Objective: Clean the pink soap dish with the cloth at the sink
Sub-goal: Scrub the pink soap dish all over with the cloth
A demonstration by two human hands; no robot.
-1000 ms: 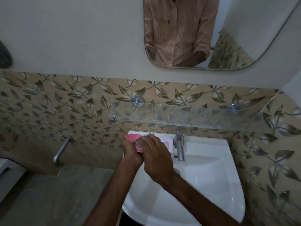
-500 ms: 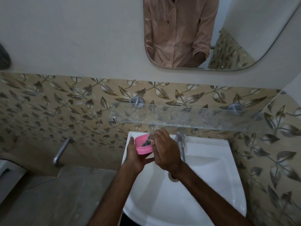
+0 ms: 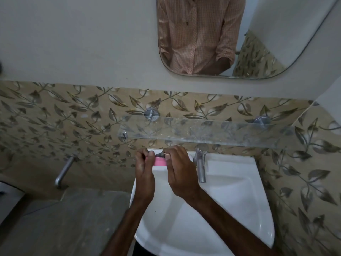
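Observation:
The pink soap dish (image 3: pixel 160 161) is held at the back left of the white sink (image 3: pixel 230 200), only a pink strip of it showing between my hands. My left hand (image 3: pixel 144 174) grips its left end. My right hand (image 3: pixel 180 172) holds its right end and pinches a small dark cloth (image 3: pixel 160 154) against the dish's top edge. Most of the dish and cloth is hidden by my fingers.
A chrome tap (image 3: pixel 201 163) stands just right of my right hand. A glass shelf (image 3: pixel 212 132) juts out right above my hands. A second tap (image 3: pixel 63 171) sticks out of the tiled wall at left, over a grey counter (image 3: pixel 64 218). A mirror (image 3: pixel 230 37) hangs above.
The dish has turned from tilted with its inside showing to side-on and nearly level. Both hands have shifted slightly back toward the wall, the left thumb now over the dish's left end.

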